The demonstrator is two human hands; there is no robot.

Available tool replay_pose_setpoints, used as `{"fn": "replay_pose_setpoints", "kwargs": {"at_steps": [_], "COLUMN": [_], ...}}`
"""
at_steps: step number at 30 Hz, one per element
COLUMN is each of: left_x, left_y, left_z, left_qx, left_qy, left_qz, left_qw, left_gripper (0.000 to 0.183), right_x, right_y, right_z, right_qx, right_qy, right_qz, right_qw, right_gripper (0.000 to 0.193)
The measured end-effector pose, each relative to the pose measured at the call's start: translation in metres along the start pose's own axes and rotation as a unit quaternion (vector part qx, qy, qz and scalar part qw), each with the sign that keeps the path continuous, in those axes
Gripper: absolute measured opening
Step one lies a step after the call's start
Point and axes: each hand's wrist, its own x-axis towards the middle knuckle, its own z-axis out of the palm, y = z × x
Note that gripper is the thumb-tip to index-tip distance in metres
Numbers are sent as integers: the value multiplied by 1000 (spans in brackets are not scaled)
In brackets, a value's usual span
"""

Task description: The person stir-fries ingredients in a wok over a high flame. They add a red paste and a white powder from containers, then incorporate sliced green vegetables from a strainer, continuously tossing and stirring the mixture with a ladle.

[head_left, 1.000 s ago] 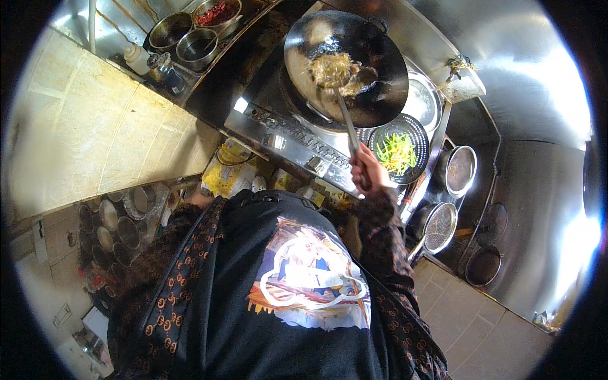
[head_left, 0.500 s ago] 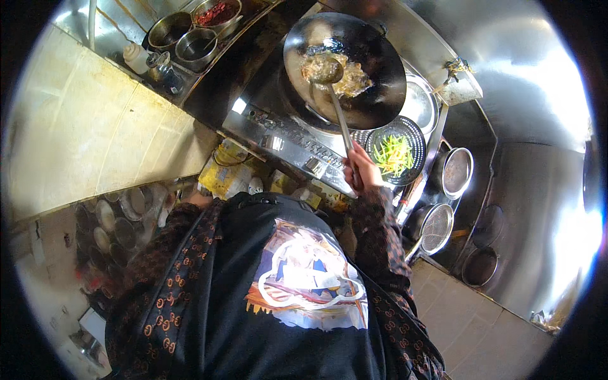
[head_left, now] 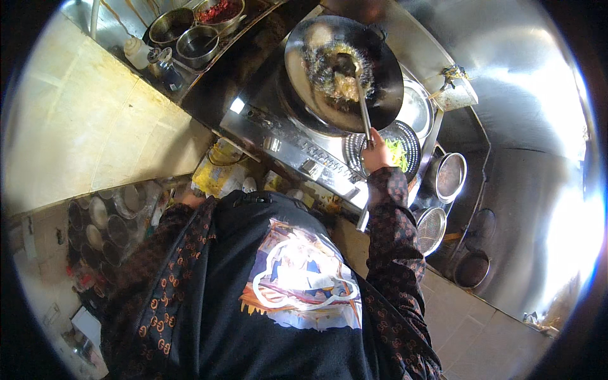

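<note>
My right hand [head_left: 378,155] is closed round the long handle of a metal ladle [head_left: 365,114]. The ladle's bowl rests among bubbling liquid and brownish pieces of food [head_left: 345,87] in a large dark wok [head_left: 389,88] on the stove. Just beside this hand, partly covered by it, sits a perforated strainer [head_left: 415,142] with green vegetable strips [head_left: 397,151] in it. My left hand [head_left: 192,198] is low at the left near my waist, mostly behind the sleeve, and its fingers cannot be made out.
Metal pots [head_left: 197,45], one with red contents, stand at the upper left beside a squeeze bottle [head_left: 136,52]. Right of the stove are a round metal pan [head_left: 451,177] and a mesh sieve [head_left: 431,231]. A steel wall [head_left: 532,183] bounds the right side.
My right hand has moved right and slightly up along with the ladle, now partly covering the green strips. The ladle's bowl has shifted right within the wok, and the food now bubbles more.
</note>
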Motion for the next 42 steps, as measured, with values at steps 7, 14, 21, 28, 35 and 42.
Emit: {"fn": "replay_pose_setpoints", "kwargs": {"at_steps": [7, 14, 21, 28, 35, 42], "left_x": [-8, -1, 2, -1, -9, -8], "left_y": [19, 2, -16, -5, 5, -22], "left_z": [-6, 1, 13, 11, 3, 18], "left_qx": [-14, -21, -26, -60, 11, -65], "left_qy": [18, 5, -1, 0, 103, 70], "left_qz": [27, 32, 33, 32, 110, 119], "left_qw": [999, 999, 999, 998, 988, 988], "left_gripper": [79, 82, 84, 87, 78, 74], "right_x": [-20, -58, -74, -63, 9, -65], "right_y": [-20, -16, -45, -63, -38, -39], "right_z": [31, -18, 8, -18, 19, -29], "right_qx": [398, 342, 475, 549, 281, 629], "right_qy": [-69, -61, -89, -161, -39, -184], "right_qz": [238, 225, 274, 194, 223, 261], "right_qw": [883, 910, 831, 797, 933, 709], "right_gripper": [55, 62, 62, 56, 69, 58]}}
